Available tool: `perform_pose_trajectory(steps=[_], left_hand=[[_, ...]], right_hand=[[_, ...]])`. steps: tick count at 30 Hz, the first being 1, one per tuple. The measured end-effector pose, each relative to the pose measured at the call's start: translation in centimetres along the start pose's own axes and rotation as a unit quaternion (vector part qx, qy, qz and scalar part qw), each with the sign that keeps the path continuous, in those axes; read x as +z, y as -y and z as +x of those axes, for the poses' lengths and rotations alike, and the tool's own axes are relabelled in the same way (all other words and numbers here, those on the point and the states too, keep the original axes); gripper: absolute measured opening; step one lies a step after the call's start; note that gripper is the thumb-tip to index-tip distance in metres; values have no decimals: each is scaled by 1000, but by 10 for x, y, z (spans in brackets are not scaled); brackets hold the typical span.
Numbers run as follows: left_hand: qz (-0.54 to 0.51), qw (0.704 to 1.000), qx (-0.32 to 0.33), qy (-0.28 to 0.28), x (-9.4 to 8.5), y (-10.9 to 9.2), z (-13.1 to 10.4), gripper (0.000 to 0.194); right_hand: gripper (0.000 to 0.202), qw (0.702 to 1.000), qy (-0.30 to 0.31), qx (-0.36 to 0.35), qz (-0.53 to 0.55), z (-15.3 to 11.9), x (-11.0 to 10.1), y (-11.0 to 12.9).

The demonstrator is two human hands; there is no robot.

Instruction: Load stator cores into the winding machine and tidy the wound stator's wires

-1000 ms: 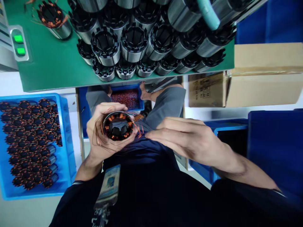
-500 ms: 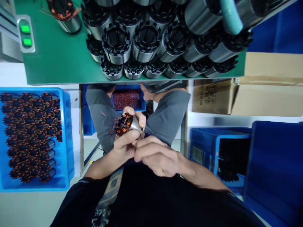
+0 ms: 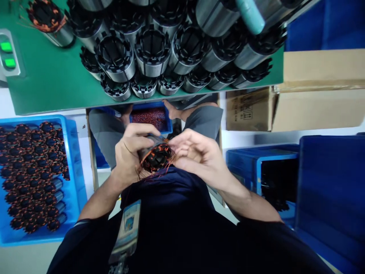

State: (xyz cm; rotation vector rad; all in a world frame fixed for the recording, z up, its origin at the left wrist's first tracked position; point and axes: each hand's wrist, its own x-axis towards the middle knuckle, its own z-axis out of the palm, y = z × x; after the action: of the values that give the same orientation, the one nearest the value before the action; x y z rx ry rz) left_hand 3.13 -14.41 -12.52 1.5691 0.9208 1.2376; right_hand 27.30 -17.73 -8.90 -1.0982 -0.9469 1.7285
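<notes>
I see the wound stator (image 3: 156,155) in black with orange-copper coils and thin reddish wires. The mat (image 3: 57,82) on the bench is plain green, and silver cores (image 3: 151,57) with black slotted ends crowd its far edge. Two green buttons (image 3: 8,54) glow at its left edge. The crate (image 3: 76,179) is bright blue, the carton (image 3: 313,106) tan.

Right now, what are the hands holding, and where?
The left hand grips a copper-wound stator around its side; the right hand touches its wire end.
</notes>
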Motion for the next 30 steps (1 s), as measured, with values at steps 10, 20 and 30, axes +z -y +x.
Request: perform_pose_trajectory(steps=[10,20,30], left_hand=[[-133,984,-104,65,6,3,-18,75],[99,991,80,41,-1,4,-17,92],[-80,990,11,116,-11,3,-13,85]], right_hand=[[41,975,75,135,161,-7,-9,-28],[42,986,46,-64,-147,13,-19,6],[29,982,114,-12,-149,23,-19,37]])
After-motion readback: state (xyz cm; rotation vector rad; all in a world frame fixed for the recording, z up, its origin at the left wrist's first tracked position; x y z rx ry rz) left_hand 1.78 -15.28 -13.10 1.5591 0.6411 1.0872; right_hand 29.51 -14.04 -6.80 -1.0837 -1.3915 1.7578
